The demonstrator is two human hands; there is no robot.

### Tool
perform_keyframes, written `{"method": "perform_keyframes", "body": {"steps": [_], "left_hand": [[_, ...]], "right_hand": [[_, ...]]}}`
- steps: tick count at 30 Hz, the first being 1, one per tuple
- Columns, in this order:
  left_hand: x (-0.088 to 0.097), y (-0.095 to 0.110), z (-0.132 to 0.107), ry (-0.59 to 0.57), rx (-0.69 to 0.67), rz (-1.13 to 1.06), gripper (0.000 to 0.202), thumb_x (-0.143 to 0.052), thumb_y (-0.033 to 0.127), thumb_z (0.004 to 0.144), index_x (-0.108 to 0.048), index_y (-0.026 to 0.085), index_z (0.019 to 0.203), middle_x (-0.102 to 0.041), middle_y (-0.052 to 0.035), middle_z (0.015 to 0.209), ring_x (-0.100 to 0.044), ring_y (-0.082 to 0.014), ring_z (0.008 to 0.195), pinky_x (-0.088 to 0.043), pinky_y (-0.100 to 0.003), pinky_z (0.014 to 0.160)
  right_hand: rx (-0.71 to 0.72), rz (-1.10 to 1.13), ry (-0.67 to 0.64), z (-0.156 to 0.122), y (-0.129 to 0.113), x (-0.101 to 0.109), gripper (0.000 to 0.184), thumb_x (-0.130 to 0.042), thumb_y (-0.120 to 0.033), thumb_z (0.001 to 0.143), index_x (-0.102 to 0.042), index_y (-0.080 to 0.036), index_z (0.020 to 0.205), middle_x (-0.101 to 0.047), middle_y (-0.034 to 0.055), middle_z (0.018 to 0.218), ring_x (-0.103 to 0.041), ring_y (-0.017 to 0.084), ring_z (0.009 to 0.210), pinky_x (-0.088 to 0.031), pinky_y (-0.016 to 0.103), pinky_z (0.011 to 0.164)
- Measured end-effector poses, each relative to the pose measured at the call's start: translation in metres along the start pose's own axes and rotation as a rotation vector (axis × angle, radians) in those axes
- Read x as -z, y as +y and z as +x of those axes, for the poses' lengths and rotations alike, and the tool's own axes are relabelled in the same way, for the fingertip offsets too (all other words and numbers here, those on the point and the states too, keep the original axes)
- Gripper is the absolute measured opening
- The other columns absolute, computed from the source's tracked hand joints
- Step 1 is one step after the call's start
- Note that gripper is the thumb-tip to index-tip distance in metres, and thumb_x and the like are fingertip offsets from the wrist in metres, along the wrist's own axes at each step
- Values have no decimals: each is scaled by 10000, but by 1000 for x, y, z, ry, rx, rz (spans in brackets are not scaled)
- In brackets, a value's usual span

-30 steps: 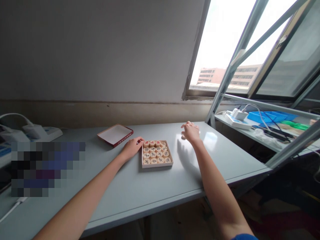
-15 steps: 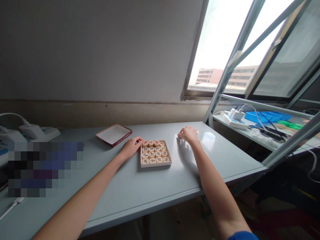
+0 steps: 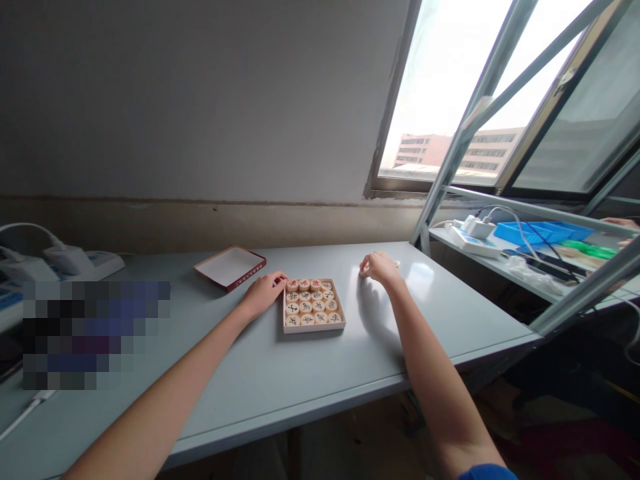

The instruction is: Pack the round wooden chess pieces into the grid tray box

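Clock directions are taken from the open xiangqi box [image 3: 315, 329], which is set near the middle of the table [image 3: 280, 387]. The left hand [image 3: 265, 295] is planted around 10 o'clock, with fingertips right at the box's 10 o'clock corner. A small gap is left between thumb and forefinger; whether the box wall is actually pinched can't be told. Out at 2 o'clock, well clear of the box, the right hand [image 3: 380, 268] is curled down at the tabletop, thumb and forefinger brought nearly together over 1 loose xiangqi piece [image 3: 363, 272]. That piece is mostly hidden by the fingers, so a firm hold can't be confirmed.

Materials-wise: the box is shallow, squarish and pale-walled, cardboard by the look of it. Inside, 16 xiangqi discs [image 3: 319, 307] are shown face up in a 4 x 4 grid, all chunky, round and pale wood in tone, 13 marked in dark characters and 3 in red, the red ones along the 12 o'clock edge. The lid [image 3: 231, 267] is laid at 10 o'clock beyond the left hand, white inside facing up, sides red with pale lettering. The table is smooth, grey and kinda glossy.
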State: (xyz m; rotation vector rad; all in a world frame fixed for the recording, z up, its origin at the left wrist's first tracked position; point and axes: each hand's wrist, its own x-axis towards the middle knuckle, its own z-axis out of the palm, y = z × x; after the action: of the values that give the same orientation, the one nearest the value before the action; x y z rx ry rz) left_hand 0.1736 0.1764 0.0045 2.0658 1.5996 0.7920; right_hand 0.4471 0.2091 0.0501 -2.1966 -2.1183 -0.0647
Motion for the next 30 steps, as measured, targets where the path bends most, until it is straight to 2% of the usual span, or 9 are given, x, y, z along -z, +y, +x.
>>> {"method": "perform_keyframes", "body": {"steps": [3,5,7,8,10,13,21,26,30], "left_hand": [[0,0,0,4,-1,2,285,-358,350,758,-585,200,840,-663,-46,907,-590,-201,840,-416,-279,745],[1,0,0,4,-6,3,282,-359,351,758,-586,202,833,-663,-43,906,-590,-199,841,-416,-276,748],[1,0,-1,5,-8,2,280,-359,352,757,-587,204,824,-663,-40,895,-590,-196,830,-417,-272,738],[1,1,-1,5,-7,1,281,-358,354,757,-587,204,823,-663,-39,890,-589,-195,824,-418,-270,730],[1,1,-1,5,-4,3,285,-357,355,757,-589,204,826,-662,-40,887,-587,-195,819,-418,-267,720],[1,2,-1,4,-8,14,293,-356,354,758,-593,200,835,-659,-46,892,-582,-199,828,-416,-271,725],[0,-1,1,1,-19,19,297,-354,342,763,-597,196,850,-661,-47,891,-585,-198,824,-419,-277,730],[0,-1,1,4,-19,13,297,-357,343,759,-598,194,846,-662,-50,892,-588,-200,828,-421,-279,741],[1,1,-1,1,-18,5,297,-353,346,760,-594,194,842,-660,-49,890,-588,-201,830,-420,-279,739]], "right_hand": [[51,42,-1,-3,-2,5,159,-624,-257,657,-694,-213,793,-632,79,900,-533,242,904,-380,320,719],[203,166,32,-5,-6,8,176,-617,-346,680,-684,-234,799,-617,52,878,-528,211,871,-380,300,718],[422,326,63,-8,-12,10,210,-587,-396,713,-669,-236,821,-588,39,870,-517,180,842,-381,278,713],[520,387,60,-9,-16,10,222,-581,-405,721,-663,-231,832,-573,39,867,-511,172,831,-382,269,702],[629,435,10,-11,-22,10,237,-590,-410,716,-653,-221,845,-549,40,861,-501,164,808,-381,253,670],[654,428,-55,-13,-28,9,232,-612,-396,700,-644,-222,850,-537,38,863,-494,161,790,-372,240,639],[677,460,-141,-13,-33,7,251,-622,-391,688,-631,-208,860,-576,22,832,-512,152,770,-368,232,629],[663,400,-163,-12,-37,5,251,-628,-348,685,-624,-216,898,-584,11,804,-519,133,727,-349,217,610],[616,381,-168,-13,-36,8,325,-611,-426,694,-605,-244,963,-594,6,873,-533,140,756,-351,239,665]]}}
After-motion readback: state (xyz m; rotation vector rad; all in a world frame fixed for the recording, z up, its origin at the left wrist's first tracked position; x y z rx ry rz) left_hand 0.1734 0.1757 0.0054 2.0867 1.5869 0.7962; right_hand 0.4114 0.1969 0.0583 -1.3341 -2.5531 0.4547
